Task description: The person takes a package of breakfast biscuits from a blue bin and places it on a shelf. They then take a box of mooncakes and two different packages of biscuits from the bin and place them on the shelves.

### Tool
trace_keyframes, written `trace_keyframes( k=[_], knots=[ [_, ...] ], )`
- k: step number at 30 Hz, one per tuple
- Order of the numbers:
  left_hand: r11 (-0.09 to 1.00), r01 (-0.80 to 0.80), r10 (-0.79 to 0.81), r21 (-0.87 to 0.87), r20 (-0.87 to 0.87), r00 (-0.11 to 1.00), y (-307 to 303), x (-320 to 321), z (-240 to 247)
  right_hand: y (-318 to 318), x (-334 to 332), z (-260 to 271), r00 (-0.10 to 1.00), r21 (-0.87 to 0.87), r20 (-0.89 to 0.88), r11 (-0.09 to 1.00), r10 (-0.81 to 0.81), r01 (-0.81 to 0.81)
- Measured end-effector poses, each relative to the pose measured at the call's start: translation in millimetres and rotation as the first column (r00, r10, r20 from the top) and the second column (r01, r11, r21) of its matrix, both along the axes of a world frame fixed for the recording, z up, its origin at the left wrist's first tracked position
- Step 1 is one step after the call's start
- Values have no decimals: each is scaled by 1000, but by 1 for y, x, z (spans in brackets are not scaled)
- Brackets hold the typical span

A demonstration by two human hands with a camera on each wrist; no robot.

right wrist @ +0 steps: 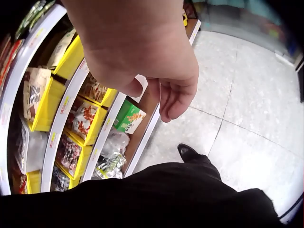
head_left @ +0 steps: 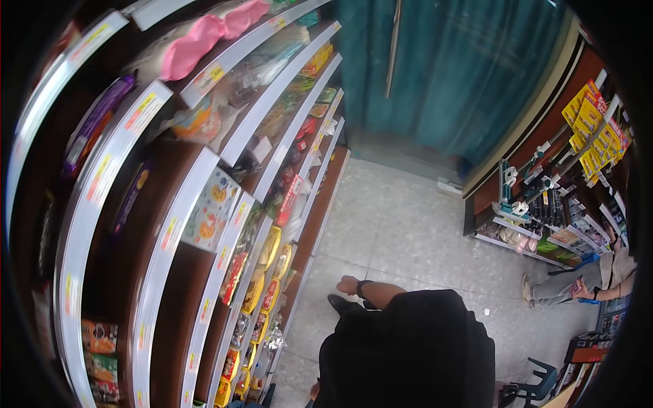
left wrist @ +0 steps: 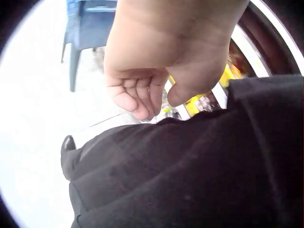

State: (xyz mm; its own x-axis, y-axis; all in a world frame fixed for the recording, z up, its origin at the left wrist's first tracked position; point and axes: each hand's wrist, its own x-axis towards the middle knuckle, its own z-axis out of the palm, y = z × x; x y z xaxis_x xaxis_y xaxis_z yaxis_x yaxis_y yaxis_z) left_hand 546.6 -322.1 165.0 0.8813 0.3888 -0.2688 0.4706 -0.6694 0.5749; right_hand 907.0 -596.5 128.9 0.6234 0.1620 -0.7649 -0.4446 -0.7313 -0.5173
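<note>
My right hand [right wrist: 166,85] hangs with loosely bent fingers and holds nothing; yellow bins of packaged snacks [right wrist: 85,116] and a green and white box [right wrist: 129,117] are on the shelves beside it. In the head view the same right hand [head_left: 348,284], below a black wristband, is over the floor near a black shoe [head_left: 343,304]. My left hand [left wrist: 142,90] also hangs loosely curled, holding nothing, above dark clothing [left wrist: 180,166], with shelf edges behind it. Only a sliver of the left hand [head_left: 314,389] shows at the bottom of the head view.
Tiered shelves [head_left: 153,299] with price strips fill the left side, holding a patterned box [head_left: 212,209] and yellow bins [head_left: 255,292]. A teal curtain [head_left: 442,75] hangs at the far end. Another person [head_left: 571,285] stands at right, near a dark chair [head_left: 541,381]. Grey tiles [head_left: 415,224] cover the floor.
</note>
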Motion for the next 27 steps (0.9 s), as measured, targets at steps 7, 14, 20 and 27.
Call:
trace_keyframes(
  k=[7, 14, 20, 27],
  knots=[
    [988, 89, -84, 127, -41, 996, 18, -120, -94, 64, -72, 2, 966, -123, 18, 960, 257, -253],
    [984, 30, -12, 174, -103, 995, -33, -247, -127, 124, -233, 54, 702, -93, 234, 734, 673, -673],
    [194, -818, 934, -541, -153, 323, -185, -409, -97, 180, -284, 33, 375, -215, 184, 409, 909, -887],
    [-593, -532, 804, -605, -477, -355, -201, -381, 7, 226, -315, -33, -19, -199, 14, -16, 1000, -980]
  ],
)
